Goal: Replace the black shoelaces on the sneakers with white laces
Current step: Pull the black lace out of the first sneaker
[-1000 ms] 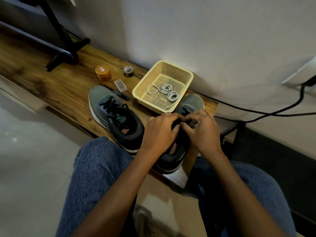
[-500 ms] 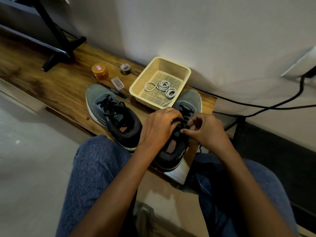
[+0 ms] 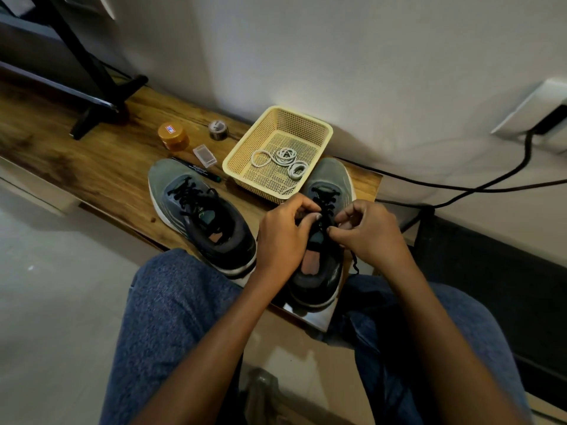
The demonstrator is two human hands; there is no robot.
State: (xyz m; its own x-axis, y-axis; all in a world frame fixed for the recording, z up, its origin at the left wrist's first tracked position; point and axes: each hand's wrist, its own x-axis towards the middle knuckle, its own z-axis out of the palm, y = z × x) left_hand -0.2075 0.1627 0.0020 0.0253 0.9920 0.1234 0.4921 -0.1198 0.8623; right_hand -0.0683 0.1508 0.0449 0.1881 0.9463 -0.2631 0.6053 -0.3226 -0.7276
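No legible text, brand, number or sign found. The round orange plastic jar [image 3: 173, 136], near the back edge of the wooden bench [image 3: 92, 167], carries a small red, white and blue label on its lid; its wording is too small to read. The black pen [image 3: 196, 170], lying just beside the toe of the left grey sneaker [image 3: 199, 210], bears a pale printed line along its barrel, also unreadable.

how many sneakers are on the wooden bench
2. The left sneaker lies untouched beside the yellow basket; the right sneaker sits under both hands, black lace being worked.
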